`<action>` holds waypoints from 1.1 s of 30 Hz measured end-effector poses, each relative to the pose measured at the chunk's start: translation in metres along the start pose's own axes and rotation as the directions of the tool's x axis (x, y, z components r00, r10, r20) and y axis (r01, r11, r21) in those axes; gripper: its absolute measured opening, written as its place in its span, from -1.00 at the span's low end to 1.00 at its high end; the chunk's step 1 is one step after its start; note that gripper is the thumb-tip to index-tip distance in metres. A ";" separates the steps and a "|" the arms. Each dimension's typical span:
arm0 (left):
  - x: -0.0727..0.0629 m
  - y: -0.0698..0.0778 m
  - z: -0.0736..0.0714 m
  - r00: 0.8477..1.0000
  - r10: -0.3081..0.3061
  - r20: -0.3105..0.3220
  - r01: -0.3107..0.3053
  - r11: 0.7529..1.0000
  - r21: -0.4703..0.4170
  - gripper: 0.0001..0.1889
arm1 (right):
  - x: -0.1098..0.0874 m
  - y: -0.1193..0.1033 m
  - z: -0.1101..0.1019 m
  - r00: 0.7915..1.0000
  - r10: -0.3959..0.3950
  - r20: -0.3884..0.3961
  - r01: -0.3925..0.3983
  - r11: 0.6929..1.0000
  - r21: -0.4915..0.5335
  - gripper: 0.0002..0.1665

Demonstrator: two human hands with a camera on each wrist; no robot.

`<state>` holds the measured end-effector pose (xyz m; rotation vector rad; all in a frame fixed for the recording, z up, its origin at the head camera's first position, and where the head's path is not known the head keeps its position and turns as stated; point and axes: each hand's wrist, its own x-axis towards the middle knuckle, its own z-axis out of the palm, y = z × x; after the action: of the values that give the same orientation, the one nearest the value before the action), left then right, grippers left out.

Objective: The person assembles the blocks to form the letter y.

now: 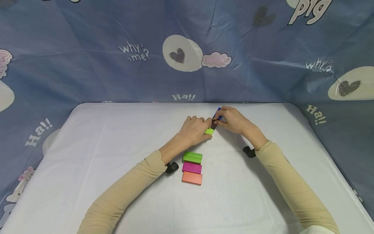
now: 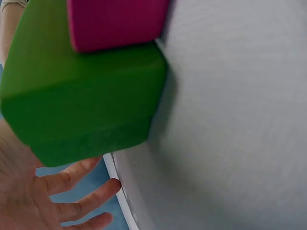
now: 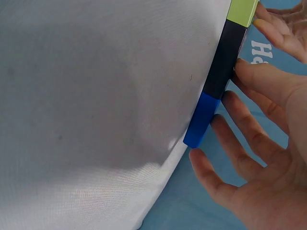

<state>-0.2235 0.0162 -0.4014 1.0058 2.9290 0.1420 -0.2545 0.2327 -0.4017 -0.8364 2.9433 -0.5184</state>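
A yellow-green block (image 3: 242, 10), a black block (image 3: 226, 55) and a blue block (image 3: 202, 120) stand end to end in a slanting row near the table's back edge. In the head view my left hand (image 1: 195, 130) has its thumb and index finger about the yellow-green block. My right hand (image 1: 232, 120) pinches the black block by thumb and index finger, whose tip is partly hidden. Its other fingers lie along the blue block. Nearer me are two green blocks (image 1: 193, 157), a magenta block (image 1: 192, 168) and an orange block (image 1: 192, 178).
A white cloth covers the table (image 1: 140, 201). Behind it hangs a blue printed curtain (image 1: 117, 78). Black wrist straps (image 1: 172, 167) stick out beneath both forearms. The green and magenta blocks loom large in the left wrist view.
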 end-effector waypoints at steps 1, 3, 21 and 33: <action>0.000 0.000 0.000 1.000 0.000 -0.002 0.000 1.000 0.001 -0.57 | 0.000 0.000 0.000 1.000 0.005 0.001 -0.005 1.000 0.001 -0.83; 0.000 0.000 0.001 1.000 -0.001 -0.004 0.001 1.000 0.006 -0.56 | 0.000 -0.001 0.000 1.000 0.012 0.006 -0.012 1.000 -0.001 -0.83; -0.001 0.000 0.002 1.000 0.000 -0.002 0.000 1.000 0.017 -0.50 | -0.002 -0.003 -0.002 0.999 0.034 0.030 -0.034 0.999 -0.014 -0.58; -0.004 -0.005 -0.002 1.000 -0.007 0.000 0.007 1.000 0.025 -0.49 | -0.002 -0.009 -0.006 0.996 0.064 0.055 -0.064 0.998 -0.007 -0.41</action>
<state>-0.2234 0.0093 -0.4000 0.9991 2.9414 0.1058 -0.2494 0.2281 -0.3931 -0.7416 2.9113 -0.4765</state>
